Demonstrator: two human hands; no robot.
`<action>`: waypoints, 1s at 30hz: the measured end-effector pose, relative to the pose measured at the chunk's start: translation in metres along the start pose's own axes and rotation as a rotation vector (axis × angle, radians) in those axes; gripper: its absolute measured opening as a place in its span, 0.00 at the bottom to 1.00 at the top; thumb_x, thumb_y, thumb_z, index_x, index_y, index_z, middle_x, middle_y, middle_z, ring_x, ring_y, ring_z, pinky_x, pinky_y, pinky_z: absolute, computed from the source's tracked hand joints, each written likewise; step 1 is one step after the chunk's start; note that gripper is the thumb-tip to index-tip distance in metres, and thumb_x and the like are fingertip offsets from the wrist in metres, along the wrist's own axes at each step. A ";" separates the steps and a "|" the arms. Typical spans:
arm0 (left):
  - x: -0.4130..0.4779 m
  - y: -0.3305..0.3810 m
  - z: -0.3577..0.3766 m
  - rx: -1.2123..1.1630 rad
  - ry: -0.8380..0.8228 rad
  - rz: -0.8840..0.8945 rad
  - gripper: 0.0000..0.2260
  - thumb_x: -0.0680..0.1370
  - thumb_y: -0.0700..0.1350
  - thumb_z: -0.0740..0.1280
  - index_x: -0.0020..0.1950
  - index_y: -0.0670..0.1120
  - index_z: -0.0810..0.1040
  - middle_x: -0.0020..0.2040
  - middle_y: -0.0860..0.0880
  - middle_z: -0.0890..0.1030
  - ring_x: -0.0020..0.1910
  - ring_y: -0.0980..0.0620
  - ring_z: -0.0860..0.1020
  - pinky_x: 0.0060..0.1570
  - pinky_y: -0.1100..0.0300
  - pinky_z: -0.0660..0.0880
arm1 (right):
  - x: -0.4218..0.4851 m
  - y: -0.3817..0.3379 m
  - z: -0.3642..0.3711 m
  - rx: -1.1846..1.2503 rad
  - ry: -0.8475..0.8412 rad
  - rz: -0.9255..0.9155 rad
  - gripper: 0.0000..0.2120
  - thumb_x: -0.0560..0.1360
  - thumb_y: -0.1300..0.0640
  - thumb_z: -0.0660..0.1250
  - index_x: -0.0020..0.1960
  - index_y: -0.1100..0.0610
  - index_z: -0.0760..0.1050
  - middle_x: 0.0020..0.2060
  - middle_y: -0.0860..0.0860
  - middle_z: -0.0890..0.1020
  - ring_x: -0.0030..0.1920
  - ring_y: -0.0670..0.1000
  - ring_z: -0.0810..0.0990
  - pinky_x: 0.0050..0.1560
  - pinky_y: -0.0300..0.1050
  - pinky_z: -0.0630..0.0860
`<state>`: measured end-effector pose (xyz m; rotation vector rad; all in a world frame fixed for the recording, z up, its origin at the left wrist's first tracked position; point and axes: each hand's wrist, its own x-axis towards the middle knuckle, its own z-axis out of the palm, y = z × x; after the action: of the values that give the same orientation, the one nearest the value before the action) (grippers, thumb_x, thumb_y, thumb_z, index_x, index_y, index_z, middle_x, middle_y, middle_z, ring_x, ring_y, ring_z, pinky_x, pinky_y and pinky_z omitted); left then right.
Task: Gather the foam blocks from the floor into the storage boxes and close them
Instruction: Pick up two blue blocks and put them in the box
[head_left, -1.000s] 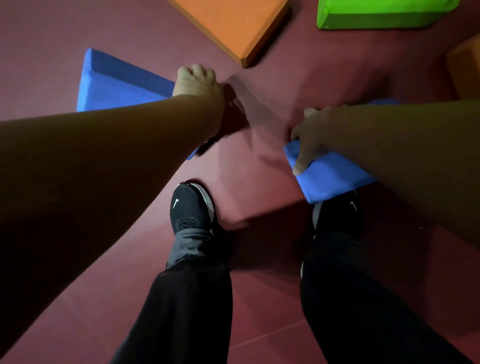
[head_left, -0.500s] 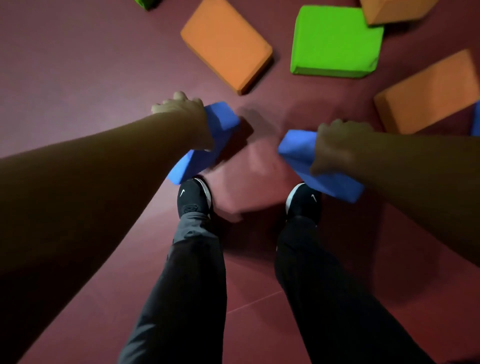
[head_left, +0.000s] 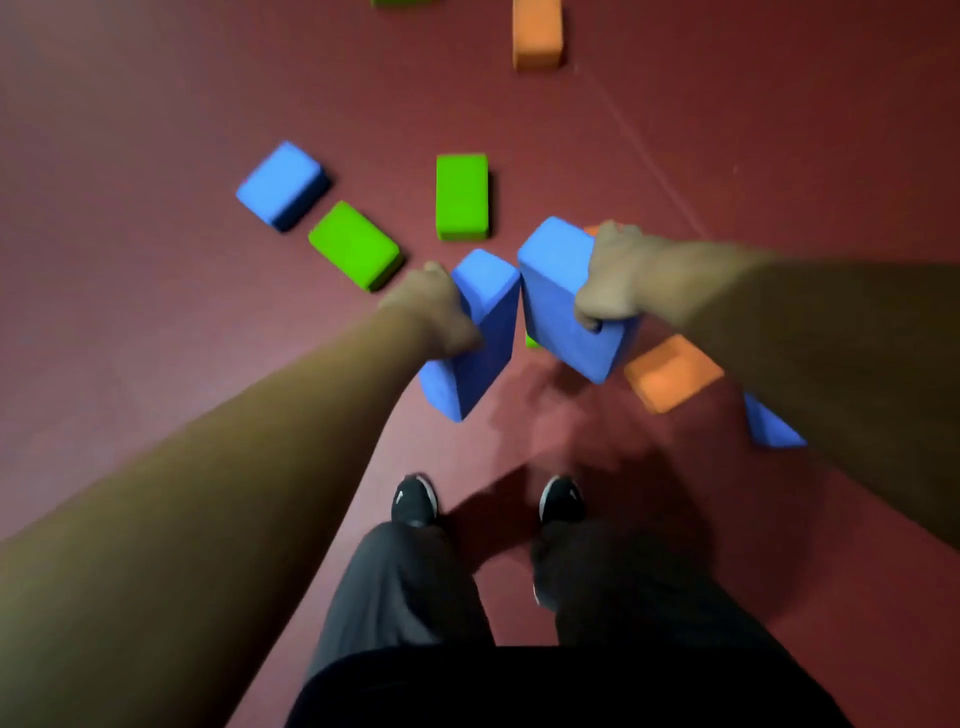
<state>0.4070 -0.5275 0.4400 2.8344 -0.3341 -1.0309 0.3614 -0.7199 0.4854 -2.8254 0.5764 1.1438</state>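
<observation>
My left hand (head_left: 434, 306) grips a blue foam block (head_left: 480, 343) held off the floor, on its edge. My right hand (head_left: 615, 280) grips a second blue foam block (head_left: 558, 301), fingers curled over its right side. The two held blocks touch side by side above the dark red floor (head_left: 156, 156). Loose blocks lie beyond them: a blue block (head_left: 283, 184), two green blocks (head_left: 356, 244) (head_left: 461, 195), an orange block (head_left: 670, 371) near my right arm and another orange block (head_left: 537, 34) far off. No storage box is in view.
A blue block (head_left: 769, 423) shows partly under my right forearm. A green sliver (head_left: 532, 340) peeks out between the held blocks. My two black shoes (head_left: 413, 501) (head_left: 561, 499) stand on the floor below the hands.
Both hands have lifted their blue blocks up from the floor and brought them together. My view has risen, so the floor blocks look smaller and farther away.
</observation>
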 end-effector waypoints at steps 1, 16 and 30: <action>-0.011 0.006 -0.023 -0.058 0.018 -0.007 0.35 0.71 0.55 0.78 0.68 0.39 0.67 0.65 0.39 0.76 0.62 0.39 0.78 0.48 0.52 0.73 | -0.007 0.007 -0.022 0.053 0.009 -0.011 0.43 0.62 0.52 0.79 0.70 0.62 0.64 0.66 0.63 0.72 0.61 0.65 0.78 0.56 0.53 0.80; -0.124 0.059 -0.299 -0.221 0.370 0.203 0.33 0.70 0.52 0.77 0.69 0.41 0.68 0.64 0.40 0.76 0.54 0.42 0.74 0.47 0.56 0.69 | -0.164 0.040 -0.253 0.387 0.433 -0.004 0.39 0.63 0.51 0.80 0.66 0.62 0.65 0.56 0.60 0.78 0.49 0.61 0.80 0.34 0.46 0.71; -0.174 0.101 -0.339 0.118 0.243 0.614 0.38 0.68 0.52 0.80 0.69 0.38 0.66 0.62 0.40 0.76 0.51 0.42 0.75 0.44 0.55 0.71 | -0.282 0.037 -0.197 0.563 0.563 0.405 0.36 0.61 0.46 0.80 0.57 0.60 0.64 0.47 0.57 0.77 0.43 0.60 0.79 0.37 0.48 0.75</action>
<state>0.4790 -0.5745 0.8248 2.6166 -1.1693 -0.5475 0.2932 -0.6969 0.8238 -2.5383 1.3022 0.1096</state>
